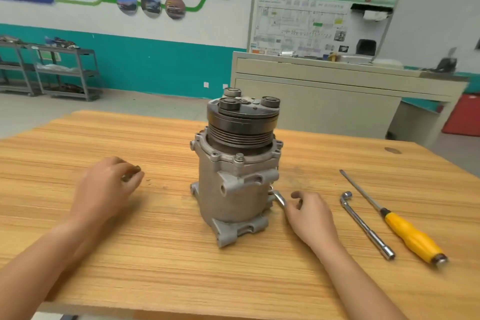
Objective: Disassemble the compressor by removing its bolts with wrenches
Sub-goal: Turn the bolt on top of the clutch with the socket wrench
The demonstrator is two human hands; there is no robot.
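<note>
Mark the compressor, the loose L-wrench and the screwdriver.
compressor [233, 197], head view, grey housing below the pulley.
L-wrench [365, 227], head view, middle of its shaft.
screwdriver [413, 239], head view, yellow handle.

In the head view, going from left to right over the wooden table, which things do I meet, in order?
Left hand pinching a small dark part → compressor → right hand holding a bent wrench → L-shaped socket wrench → yellow-handled screwdriver.
</note>
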